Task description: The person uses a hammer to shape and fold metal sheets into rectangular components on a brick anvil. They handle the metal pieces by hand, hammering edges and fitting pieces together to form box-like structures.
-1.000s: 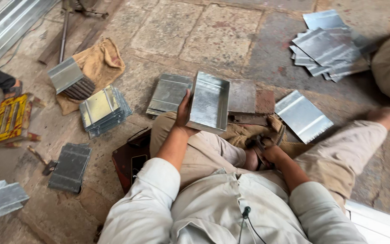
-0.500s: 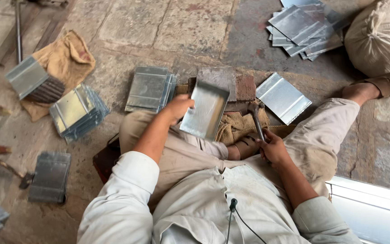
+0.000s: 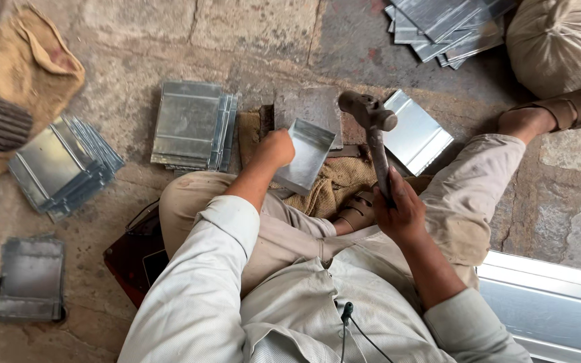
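The left hand [image 3: 278, 148] is closed on the left edge of a small metal tray [image 3: 306, 156]. The tray is shiny and grey, with bent-up sides. It stands tilted over a flat dark block [image 3: 311, 107] and a rough brown sack [image 3: 331, 185], just in front of the knees. The right hand [image 3: 398, 212] is wrapped tight around the handle of a hammer [image 3: 374, 134]. The hammer head is up, close beside the tray's right edge, not touching it. A bare strip of stone floor [image 3: 250, 33] lies open past the block. A pile of trays [image 3: 193, 124] sits just left. A flat sheet [image 3: 415, 131] lies just right.
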